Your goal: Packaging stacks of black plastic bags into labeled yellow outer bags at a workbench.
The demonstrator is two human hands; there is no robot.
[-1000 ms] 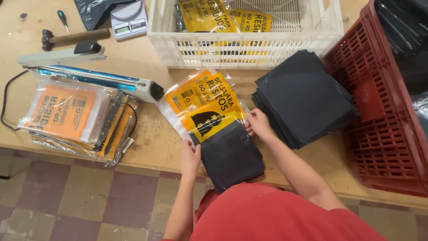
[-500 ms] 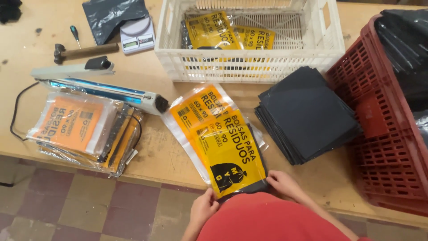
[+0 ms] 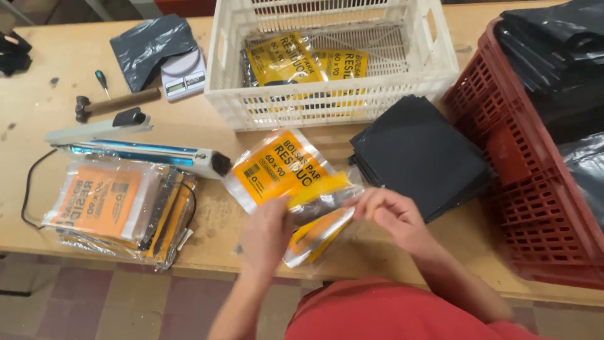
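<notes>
Head-worn view, steeply down, close

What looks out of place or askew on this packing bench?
Little stands out. The stack of orange packets overhangs the table edge at the left, and a hammer and screwdriver lie loose beside the scale.

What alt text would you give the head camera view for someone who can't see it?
Both hands, left hand and right hand, hold a yellow packet over a wooden table. Nearby lie a heat sealer, folded black bags, a white crate and a red crate.
</notes>
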